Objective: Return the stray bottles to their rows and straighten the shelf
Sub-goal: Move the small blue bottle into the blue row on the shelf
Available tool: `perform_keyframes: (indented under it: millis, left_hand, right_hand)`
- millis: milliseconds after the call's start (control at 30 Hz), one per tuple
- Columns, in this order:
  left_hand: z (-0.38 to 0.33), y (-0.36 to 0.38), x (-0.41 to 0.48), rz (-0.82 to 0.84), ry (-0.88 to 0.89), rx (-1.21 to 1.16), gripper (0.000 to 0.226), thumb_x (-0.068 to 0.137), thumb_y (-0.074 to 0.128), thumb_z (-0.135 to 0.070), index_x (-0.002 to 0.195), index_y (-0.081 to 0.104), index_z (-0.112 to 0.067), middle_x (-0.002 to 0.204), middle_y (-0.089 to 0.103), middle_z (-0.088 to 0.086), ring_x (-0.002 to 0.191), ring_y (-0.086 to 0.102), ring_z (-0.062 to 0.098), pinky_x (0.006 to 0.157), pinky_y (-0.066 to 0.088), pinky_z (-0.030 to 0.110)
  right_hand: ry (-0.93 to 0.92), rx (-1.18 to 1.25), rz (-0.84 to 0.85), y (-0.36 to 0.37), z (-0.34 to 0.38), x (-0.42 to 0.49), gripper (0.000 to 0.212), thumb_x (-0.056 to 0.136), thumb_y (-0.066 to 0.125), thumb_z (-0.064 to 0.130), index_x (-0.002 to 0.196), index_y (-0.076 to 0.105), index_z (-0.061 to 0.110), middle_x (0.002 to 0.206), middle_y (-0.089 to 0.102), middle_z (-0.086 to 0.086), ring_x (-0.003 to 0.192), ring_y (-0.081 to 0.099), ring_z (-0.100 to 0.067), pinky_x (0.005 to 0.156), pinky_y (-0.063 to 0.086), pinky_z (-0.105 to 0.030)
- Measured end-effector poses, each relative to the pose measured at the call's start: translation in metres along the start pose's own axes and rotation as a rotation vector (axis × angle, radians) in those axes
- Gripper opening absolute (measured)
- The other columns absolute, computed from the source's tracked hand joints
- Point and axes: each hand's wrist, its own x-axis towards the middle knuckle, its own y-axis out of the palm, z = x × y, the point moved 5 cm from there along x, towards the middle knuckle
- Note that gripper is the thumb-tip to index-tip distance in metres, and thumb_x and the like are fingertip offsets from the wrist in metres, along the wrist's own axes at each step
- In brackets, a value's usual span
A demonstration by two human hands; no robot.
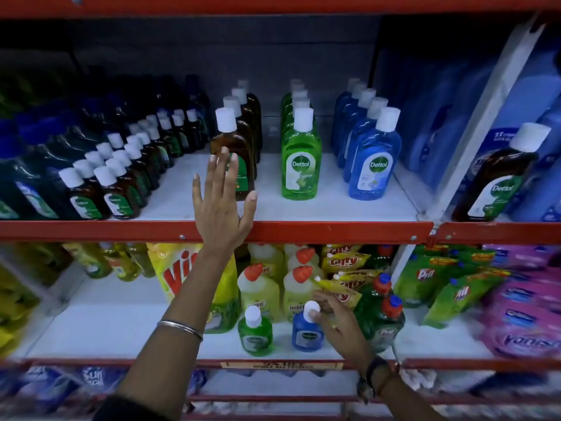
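On the upper shelf [334, 208] stand rows of brown [239, 129], green [299, 159] and blue [375, 165] Dettol bottles. My left hand [223, 202] is raised flat, fingers spread, against the front brown bottle [230, 147]. On the lower shelf [121, 329] stand two small stray bottles with white caps: a green one [255, 332] and a blue one [306, 332]. My right hand [337, 323] has its fingertips on the blue bottle's cap. Another brown Dettol bottle [498, 177] stands alone at the far right, in front of blue packs.
Small dark bottles [118, 177] fill the upper shelf's left side. Below are a yellow Vim pouch [182, 275], Harpic bottles [261, 290], Giffy pouches [346, 268], green Pril bottles [382, 317] and pink packs [528, 299]. A white divider [473, 132] splits the upper shelf at right.
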Motion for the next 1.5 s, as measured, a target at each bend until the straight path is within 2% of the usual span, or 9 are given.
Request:
perform_keyframes:
  millis: [167, 400, 633, 767, 867, 1067, 1167, 1267, 1500]
  left_hand:
    - [0.002, 0.002, 0.001, -0.054, -0.049, 0.05, 0.066, 0.1, 0.029, -0.058, 0.152, 0.028, -0.018, 0.158, 0.035, 0.005, 0.148, 0.027, 0.023, 0.119, 0.018, 0.05]
    - [0.004, 0.004, 0.002, -0.034, -0.034, 0.073, 0.067, 0.099, 0.027, -0.059, 0.152, 0.029, -0.018, 0.157, 0.036, 0.006, 0.148, 0.026, 0.024, 0.119, 0.016, 0.05]
    - [0.004, 0.006, 0.002, 0.017, -0.028, 0.084, 0.067, 0.099, 0.025, -0.059, 0.154, 0.025, -0.02, 0.159, 0.033, 0.006, 0.149, 0.023, 0.024, 0.12, 0.013, 0.05]
    - [0.005, 0.005, 0.003, 0.028, -0.036, 0.076, 0.067, 0.098, 0.027, -0.059, 0.154, 0.023, -0.022, 0.159, 0.032, 0.005, 0.149, 0.022, 0.022, 0.12, 0.012, 0.05]
    - [0.004, 0.005, 0.003, 0.035, -0.041, 0.068, 0.067, 0.098, 0.029, -0.057, 0.155, 0.022, -0.022, 0.16, 0.03, 0.004, 0.15, 0.021, 0.021, 0.121, 0.01, 0.049]
    - [0.005, 0.005, 0.003, 0.055, -0.056, 0.055, 0.068, 0.096, 0.033, -0.053, 0.155, 0.021, -0.023, 0.161, 0.027, 0.002, 0.15, 0.019, 0.021, 0.12, 0.011, 0.051]
    - [0.005, 0.004, 0.003, 0.062, -0.061, 0.054, 0.068, 0.095, 0.033, -0.053, 0.155, 0.02, -0.023, 0.161, 0.027, 0.002, 0.15, 0.019, 0.021, 0.12, 0.01, 0.051]
    - [0.006, 0.004, 0.003, 0.064, -0.06, 0.054, 0.068, 0.095, 0.033, -0.053, 0.155, 0.018, -0.025, 0.161, 0.027, 0.002, 0.15, 0.019, 0.021, 0.12, 0.01, 0.05]
    - [0.005, 0.004, 0.003, 0.043, -0.054, 0.064, 0.068, 0.094, 0.035, -0.052, 0.155, 0.019, -0.026, 0.16, 0.027, 0.001, 0.15, 0.02, 0.022, 0.121, 0.009, 0.047]
  right_hand:
    - [0.074, 0.023, -0.031, 0.005, -0.009, 0.001, 0.034, 0.077, 0.072, 0.044, 0.107, 0.056, 0.042, 0.113, 0.061, 0.025, 0.103, 0.058, 0.003, 0.084, 0.045, -0.012]
    - [0.091, 0.088, -0.04, 0.002, -0.005, 0.008, 0.032, 0.073, 0.079, 0.023, 0.097, 0.063, 0.037, 0.102, 0.066, 0.033, 0.097, 0.062, 0.005, 0.081, 0.045, -0.008]
    - [-0.041, 0.169, -0.136, -0.038, 0.05, 0.016, 0.032, 0.072, 0.08, 0.025, 0.1, 0.067, 0.033, 0.102, 0.071, 0.019, 0.091, 0.067, -0.003, 0.078, 0.051, -0.017]
    - [-0.221, 0.211, -0.214, -0.069, 0.107, 0.021, 0.036, 0.07, 0.075, 0.039, 0.103, 0.068, 0.029, 0.102, 0.072, 0.009, 0.091, 0.067, -0.01, 0.077, 0.054, -0.021]
    - [-0.348, 0.236, -0.293, -0.094, 0.149, 0.027, 0.034, 0.071, 0.073, 0.037, 0.102, 0.067, 0.025, 0.094, 0.074, -0.001, 0.085, 0.069, -0.017, 0.075, 0.056, -0.029]
    - [-0.521, 0.298, -0.498, -0.152, 0.22, 0.041, 0.035, 0.072, 0.072, 0.047, 0.099, 0.066, 0.026, 0.09, 0.073, 0.017, 0.085, 0.066, -0.01, 0.077, 0.056, -0.025]
    - [-0.551, 0.332, -0.62, -0.181, 0.237, 0.056, 0.024, 0.077, 0.07, 0.035, 0.097, 0.066, 0.023, 0.084, 0.072, 0.016, 0.082, 0.064, -0.008, 0.076, 0.054, -0.024]
    - [-0.547, 0.317, -0.707, -0.2, 0.239, 0.073, 0.03, 0.081, 0.067, 0.032, 0.102, 0.067, 0.011, 0.088, 0.069, 0.007, 0.081, 0.062, -0.009, 0.076, 0.051, -0.024]
    - [-0.467, 0.225, -0.722, -0.216, 0.218, 0.104, 0.042, 0.081, 0.067, 0.036, 0.109, 0.066, 0.004, 0.097, 0.069, -0.01, 0.086, 0.062, -0.014, 0.08, 0.053, -0.031]
